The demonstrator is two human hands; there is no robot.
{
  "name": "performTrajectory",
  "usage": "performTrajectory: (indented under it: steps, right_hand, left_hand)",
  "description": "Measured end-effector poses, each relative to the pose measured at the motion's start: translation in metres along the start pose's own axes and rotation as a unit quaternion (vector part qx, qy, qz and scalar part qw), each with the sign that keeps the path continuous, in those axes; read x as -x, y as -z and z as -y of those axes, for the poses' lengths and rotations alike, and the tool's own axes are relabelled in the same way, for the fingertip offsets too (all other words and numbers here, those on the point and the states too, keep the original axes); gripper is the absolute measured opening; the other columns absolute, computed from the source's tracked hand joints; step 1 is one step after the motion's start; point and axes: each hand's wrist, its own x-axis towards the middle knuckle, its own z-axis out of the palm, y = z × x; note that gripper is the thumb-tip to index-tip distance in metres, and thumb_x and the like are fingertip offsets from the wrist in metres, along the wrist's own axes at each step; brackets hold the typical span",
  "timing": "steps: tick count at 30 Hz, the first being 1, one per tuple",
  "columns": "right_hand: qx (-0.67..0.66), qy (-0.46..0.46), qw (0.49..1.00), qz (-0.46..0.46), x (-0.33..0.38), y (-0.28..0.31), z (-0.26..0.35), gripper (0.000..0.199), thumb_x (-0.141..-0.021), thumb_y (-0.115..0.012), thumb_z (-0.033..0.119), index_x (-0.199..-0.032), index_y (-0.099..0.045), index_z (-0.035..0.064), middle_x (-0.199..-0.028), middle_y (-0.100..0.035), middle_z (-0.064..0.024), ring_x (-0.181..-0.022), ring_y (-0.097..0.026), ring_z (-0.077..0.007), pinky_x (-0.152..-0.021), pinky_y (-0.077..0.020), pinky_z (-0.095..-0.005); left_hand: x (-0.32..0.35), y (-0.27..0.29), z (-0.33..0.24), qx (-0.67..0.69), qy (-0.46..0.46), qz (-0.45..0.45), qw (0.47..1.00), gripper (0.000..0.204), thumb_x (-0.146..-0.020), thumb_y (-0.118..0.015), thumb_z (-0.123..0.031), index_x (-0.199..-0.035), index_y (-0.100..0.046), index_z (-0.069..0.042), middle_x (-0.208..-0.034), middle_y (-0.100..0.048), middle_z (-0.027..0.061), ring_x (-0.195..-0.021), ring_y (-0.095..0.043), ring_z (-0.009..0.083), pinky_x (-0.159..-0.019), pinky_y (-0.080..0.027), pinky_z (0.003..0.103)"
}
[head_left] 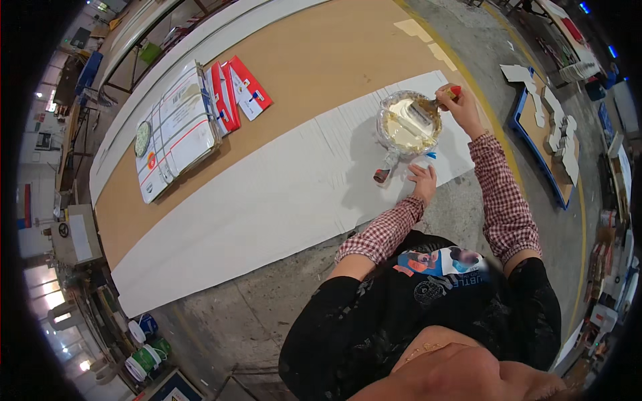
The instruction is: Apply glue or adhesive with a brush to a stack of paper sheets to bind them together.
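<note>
Head view: the right hand is clamped on a red-handled tool, whose flat head meets the cream paste inside the lined pan. The pan rests on the white sheet, near its right end. The left hand, fingers slightly apart, lies on the sheet beside the pan's handle

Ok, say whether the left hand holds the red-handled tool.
No, the right hand holds the red-handled tool at the round foil-lined pan, apart from the left hand.
</note>
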Motion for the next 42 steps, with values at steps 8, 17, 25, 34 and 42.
performTrajectory:
  steps: [8,17,25,34,42]
  right_hand:
    - [0.214,0.174,0.960,0.050,0.029,-0.046,0.031,0.013,-0.081,-0.069,0.012,-0.086,-0.064,0.0003,-0.070,-0.059,-0.0107,-0.061,-0.054,-0.0158,-0.059,-0.0447,-0.0280]
    - [-0.009,0.026,0.992,-0.126,0.056,-0.009,0.026,0.017,-0.088,-0.061,0.017,-0.087,-0.063,0.0004,-0.078,-0.065,-0.0059,-0.062,-0.061,-0.0151,-0.058,-0.0497,-0.0285]
    - [-0.440,0.009,0.831,-0.339,0.171,0.081,-0.030,0.031,-0.096,-0.048,0.032,-0.096,-0.057,0.0023,-0.108,-0.062,-0.0187,-0.073,-0.062,-0.0204,-0.069,-0.0528,-0.0315]
    - [-0.473,-0.026,0.801,-0.367,0.316,0.086,-0.082,0.046,-0.098,-0.043,0.045,-0.088,-0.063,0.0047,-0.104,-0.061,-0.0132,-0.084,-0.060,-0.0200,-0.074,-0.0513,-0.0324]
    - [-0.422,-0.097,0.788,-0.437,0.349,0.090,-0.094,0.027,-0.095,-0.054,0.032,-0.087,-0.058,0.0066,-0.098,-0.060,-0.0067,-0.084,-0.057,-0.0146,-0.070,-0.0494,-0.0285]
  left_hand:
    - [-0.002,-0.028,-0.010,0.071,0.053,-0.066,0.994,0.054,-0.090,-0.044,-0.018,-0.140,-0.035,0.001,-0.124,-0.045,0.0410,-0.109,-0.051,0.0559,-0.071,-0.056,0.043]
    - [-0.004,-0.031,-0.003,0.141,0.004,-0.076,0.987,0.052,-0.088,-0.047,-0.014,-0.138,-0.039,-0.001,-0.124,-0.047,0.0394,-0.110,-0.050,0.0549,-0.075,-0.055,0.044]
    - [0.005,-0.065,0.037,0.178,-0.007,-0.105,0.978,0.047,-0.085,-0.047,-0.010,-0.131,-0.046,0.000,-0.119,-0.048,0.0425,-0.106,-0.054,0.0522,-0.070,-0.056,0.038]
    - [0.023,-0.035,0.002,0.201,-0.053,-0.064,0.976,0.062,-0.078,-0.059,-0.007,-0.132,-0.034,0.009,-0.115,-0.044,0.0478,-0.105,-0.051,0.0579,-0.077,-0.055,0.044]
    - [0.029,0.014,-0.004,0.202,-0.040,-0.016,0.978,0.061,-0.080,-0.060,-0.011,-0.132,-0.035,0.007,-0.119,-0.041,0.0431,-0.109,-0.047,0.0556,-0.084,-0.053,0.040]
